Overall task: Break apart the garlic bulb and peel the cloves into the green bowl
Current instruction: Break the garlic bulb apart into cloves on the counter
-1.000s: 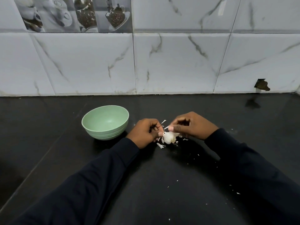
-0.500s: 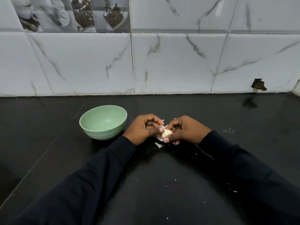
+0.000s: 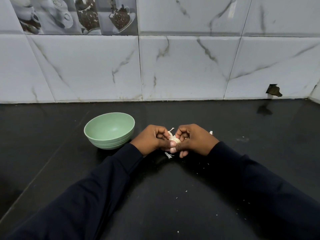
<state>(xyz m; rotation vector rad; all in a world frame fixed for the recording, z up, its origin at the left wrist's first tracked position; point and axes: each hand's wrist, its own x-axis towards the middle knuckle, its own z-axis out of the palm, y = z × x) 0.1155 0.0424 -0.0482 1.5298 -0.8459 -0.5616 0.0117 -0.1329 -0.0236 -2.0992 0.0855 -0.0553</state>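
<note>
A white garlic bulb (image 3: 174, 139) with loose papery skin is held between both hands just above the black counter (image 3: 173, 187). My left hand (image 3: 152, 140) grips its left side, thumb pressed against it. My right hand (image 3: 194, 139) curls round its right side, thumb tip meeting the left thumb. Most of the bulb is hidden by the fingers. The green bowl (image 3: 110, 130) stands on the counter to the left of my left hand, and nothing shows inside it.
Bits of white garlic skin (image 3: 168, 155) lie on the counter under and around the hands, with small flakes scattered nearer me. A marble-tiled wall (image 3: 173, 66) closes the back of the counter. A dark hole (image 3: 273, 90) marks the wall at the right.
Both hands have come together around the bulb, which earlier lay more exposed between them. The right hand moved left and its thumb now meets the left thumb.
</note>
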